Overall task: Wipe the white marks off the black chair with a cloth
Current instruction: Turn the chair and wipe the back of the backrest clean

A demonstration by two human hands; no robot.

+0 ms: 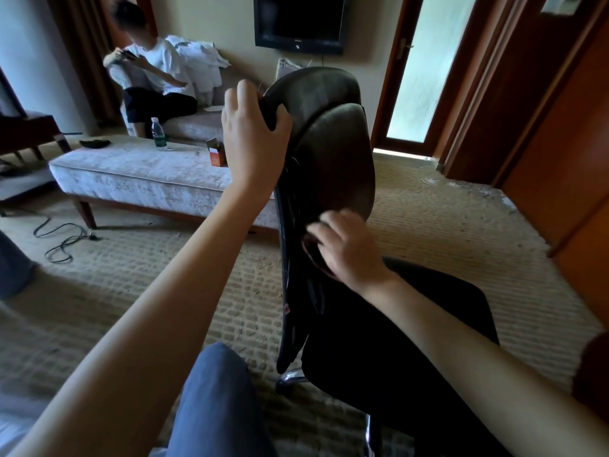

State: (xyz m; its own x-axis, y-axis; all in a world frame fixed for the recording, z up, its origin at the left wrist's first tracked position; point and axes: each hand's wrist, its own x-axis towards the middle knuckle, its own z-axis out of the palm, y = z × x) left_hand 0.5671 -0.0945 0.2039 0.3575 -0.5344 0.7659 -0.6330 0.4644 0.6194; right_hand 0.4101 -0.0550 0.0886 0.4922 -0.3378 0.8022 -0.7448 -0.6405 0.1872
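At the centre of the frame the left hand [253, 133] is clamped on the top edge of the black chair [329, 153], fingers curled over the rim of its rounded headrest and thumb on the near side. Lower and to the right, the right hand [349, 249] is closed around a dark cloth [311, 249] and presses it against the chair's back just below the headrest; the cloth is mostly hidden by the fingers, so only a reddish-dark fold shows. The chair stands upright, its back seen nearly edge-on, with the black seat [412, 324] spreading toward the lower right and a chrome base part [291, 379] showing beneath. No white marks can be made out on it. A knee in blue trousers [217, 390] sits at the bottom centre. Beyond, a pale upholstered bench [131, 173] crosses the left middle of the frame, bearing a plastic bottle [159, 133] and an orange box [217, 153]. In the upper left a person [148, 77] sits on a sofa, and a wall television [300, 21] hangs at the top centre.
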